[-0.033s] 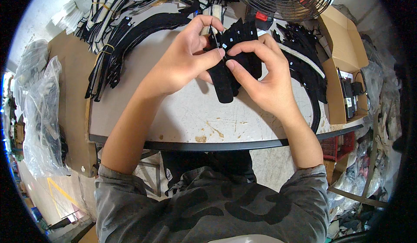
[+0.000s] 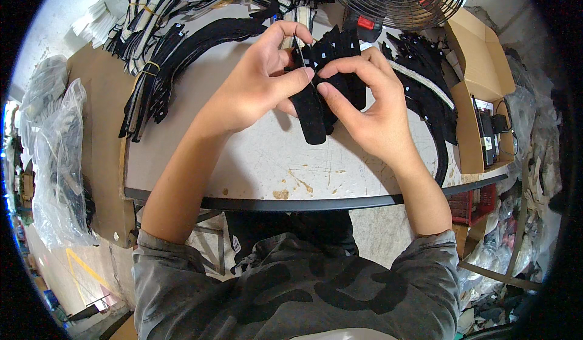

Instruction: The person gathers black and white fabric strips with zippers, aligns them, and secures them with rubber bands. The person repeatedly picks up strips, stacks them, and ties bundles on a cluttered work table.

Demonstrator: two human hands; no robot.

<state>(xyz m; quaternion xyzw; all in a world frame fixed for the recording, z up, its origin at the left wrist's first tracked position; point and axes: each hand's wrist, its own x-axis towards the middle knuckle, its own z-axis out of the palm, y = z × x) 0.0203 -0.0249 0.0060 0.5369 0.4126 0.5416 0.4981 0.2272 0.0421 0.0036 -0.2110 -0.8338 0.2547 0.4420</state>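
Observation:
A black fabric strip (image 2: 313, 121) with a rounded lower end hangs above the table, held between the thumb and fingers of my left hand (image 2: 261, 82). My right hand (image 2: 370, 97) brings its thumb and forefinger together in a pinch at the strip's right edge, close to the left thumb tip. Whatever lies between those right fingertips is too small to make out. Behind the hands lies a pile of black strips (image 2: 349, 82) with small pale labels, partly hidden by my fingers.
Bundles of black and white strips (image 2: 149, 9) and a curved black bundle (image 2: 176, 54) lie at the left. More black strips (image 2: 434, 103) lie at the right, beside an open cardboard box (image 2: 470, 139). A wire-caged fan (image 2: 395, 0) stands at the back. The table's dark front edge (image 2: 291, 204) runs below my forearms.

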